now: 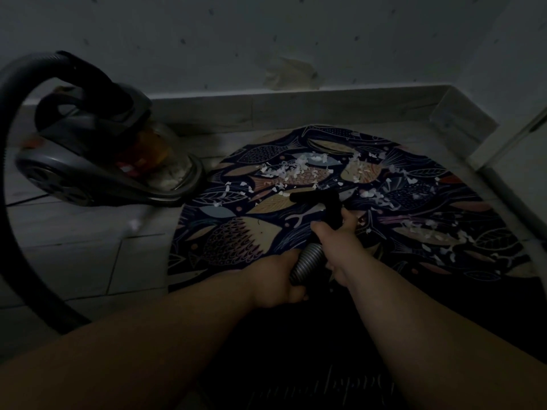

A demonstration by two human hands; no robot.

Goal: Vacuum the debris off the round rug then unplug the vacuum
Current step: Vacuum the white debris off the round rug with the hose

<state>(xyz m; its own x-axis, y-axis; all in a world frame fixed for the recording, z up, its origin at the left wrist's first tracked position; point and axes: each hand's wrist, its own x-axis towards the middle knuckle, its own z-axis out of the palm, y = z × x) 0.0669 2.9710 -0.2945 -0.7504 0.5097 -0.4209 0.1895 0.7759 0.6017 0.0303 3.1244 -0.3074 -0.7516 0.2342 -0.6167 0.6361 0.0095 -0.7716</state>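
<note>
A round dark rug [242, 232] with a fish pattern lies on the floor. White debris [291, 170] is scattered over its far and right parts. A black nozzle [315, 198] rests on the rug's middle. My right hand [337, 235] grips the black tube just behind the nozzle. My left hand [275, 282] grips the ribbed grey hose [306, 261] closer to me. The canister vacuum [100, 152] stands on the floor to the rug's left, and its dark hose [11, 161] loops round the left side.
A wall with a pale skirting [296, 109] runs behind the rug and turns at the corner on the right. A thin cable [26, 199] lies on the tiled floor left of the vacuum. The scene is dim.
</note>
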